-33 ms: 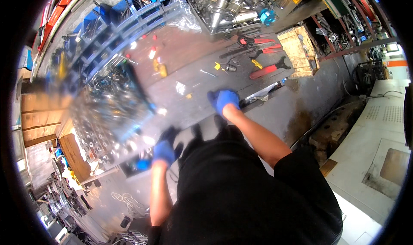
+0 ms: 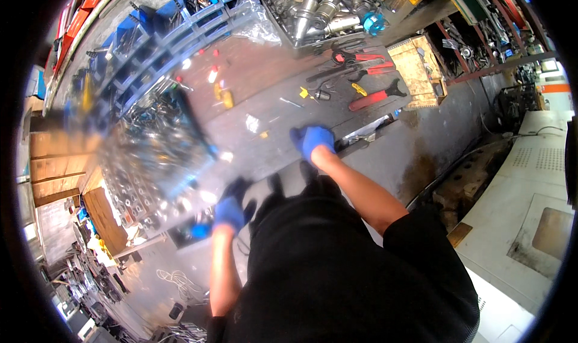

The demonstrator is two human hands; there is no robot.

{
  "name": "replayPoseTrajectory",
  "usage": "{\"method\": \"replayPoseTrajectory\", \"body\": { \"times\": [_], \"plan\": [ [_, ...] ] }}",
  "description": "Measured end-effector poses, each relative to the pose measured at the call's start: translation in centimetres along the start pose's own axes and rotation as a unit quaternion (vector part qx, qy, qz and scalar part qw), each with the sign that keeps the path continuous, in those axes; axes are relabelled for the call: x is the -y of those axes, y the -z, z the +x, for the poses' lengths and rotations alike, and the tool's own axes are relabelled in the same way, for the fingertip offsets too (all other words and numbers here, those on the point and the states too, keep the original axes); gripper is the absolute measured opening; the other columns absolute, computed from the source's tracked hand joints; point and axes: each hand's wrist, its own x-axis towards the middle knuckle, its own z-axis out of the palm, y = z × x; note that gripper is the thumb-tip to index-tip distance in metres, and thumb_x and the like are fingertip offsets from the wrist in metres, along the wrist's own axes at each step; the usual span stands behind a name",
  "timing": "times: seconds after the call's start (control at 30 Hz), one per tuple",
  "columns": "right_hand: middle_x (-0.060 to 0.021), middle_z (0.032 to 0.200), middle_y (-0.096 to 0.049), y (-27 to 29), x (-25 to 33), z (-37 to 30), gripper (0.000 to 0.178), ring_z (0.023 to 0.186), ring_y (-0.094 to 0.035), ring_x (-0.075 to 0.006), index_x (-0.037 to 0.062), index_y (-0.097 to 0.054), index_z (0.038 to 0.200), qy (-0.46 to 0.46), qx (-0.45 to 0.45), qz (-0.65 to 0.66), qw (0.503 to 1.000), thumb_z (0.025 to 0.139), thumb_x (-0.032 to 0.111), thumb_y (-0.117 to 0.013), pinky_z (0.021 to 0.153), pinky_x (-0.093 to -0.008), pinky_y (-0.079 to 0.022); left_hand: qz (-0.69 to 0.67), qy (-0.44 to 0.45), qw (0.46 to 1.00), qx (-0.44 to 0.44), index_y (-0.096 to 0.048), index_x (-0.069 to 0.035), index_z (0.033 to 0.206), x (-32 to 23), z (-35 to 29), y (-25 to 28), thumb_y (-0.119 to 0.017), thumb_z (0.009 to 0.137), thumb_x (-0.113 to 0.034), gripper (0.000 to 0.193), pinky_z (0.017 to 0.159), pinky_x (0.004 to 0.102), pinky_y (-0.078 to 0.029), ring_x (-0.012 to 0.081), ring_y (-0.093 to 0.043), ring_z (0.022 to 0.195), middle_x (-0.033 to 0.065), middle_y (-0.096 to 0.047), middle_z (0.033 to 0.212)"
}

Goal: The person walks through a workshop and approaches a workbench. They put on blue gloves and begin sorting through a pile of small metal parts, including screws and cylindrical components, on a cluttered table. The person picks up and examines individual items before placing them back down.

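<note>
My left hand (image 2: pixel 230 209), in a blue glove with dark fingers, is at the front edge of the workbench (image 2: pixel 241 150). Its thumb stands apart from the fingers, and nothing shows in it. Beside it, a partly open drawer (image 2: pixel 180 237) holds a blue item (image 2: pixel 200 230). My right hand (image 2: pixel 314 140), gloved alike, rests at the bench edge with its fingers curled in; what they hold, if anything, is hidden. Right of it, another drawer (image 2: pixel 364 137) is pulled out a little. Nearest on the bench top are a thin metal pin (image 2: pixel 291 102) and a small yellow piece (image 2: pixel 264 134).
Red-handled wrenches (image 2: pixel 376 98) lie at the bench's right. Blue bins (image 2: pixel 174 18) line the back left, beside a tray of metal tool holders (image 2: pixel 319 12). A blurred heap of metal bits (image 2: pixel 156 126) covers the left. A white machine (image 2: pixel 524 204) stands at right.
</note>
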Motion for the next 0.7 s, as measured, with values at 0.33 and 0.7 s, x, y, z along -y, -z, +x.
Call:
{"method": "replayPoseTrajectory", "body": {
  "times": [0.33, 0.7],
  "plan": [
    [-0.0189, 0.107, -0.074, 0.2, -0.4, -0.2, 0.055, 0.102, -0.071, -0.0428, 0.0145, -0.079, 0.104, -0.010, 0.015, 0.015, 1.000, 0.101, 0.056, -0.043, 0.092, -0.0516, -0.055, 0.002, 0.007, 1.000, 0.003, -0.060, -0.002, 0.138, -1.2, -0.3, -0.3, -0.072, 0.089, -0.032, 0.059, 0.120, 0.0473, -0.036, 0.0432, -0.045, 0.141, 0.0253, -0.051, 0.151],
    [-0.0208, 0.092, -0.074, -1.6, -0.7, 0.5, 0.054, 0.092, -0.070, -0.0444, 0.0095, -0.079, 0.092, 0.026, -0.064, 0.017, 0.997, 0.098, 0.057, -0.053, 0.084, -0.0510, -0.056, -0.039, 0.088, 0.995, 0.005, -0.056, -0.012, 0.146, -2.5, -0.4, 0.3, -0.065, 0.093, -0.036, 0.058, 0.121, 0.0463, -0.035, 0.0377, -0.038, 0.148, 0.0186, -0.044, 0.159]
  ]
}}
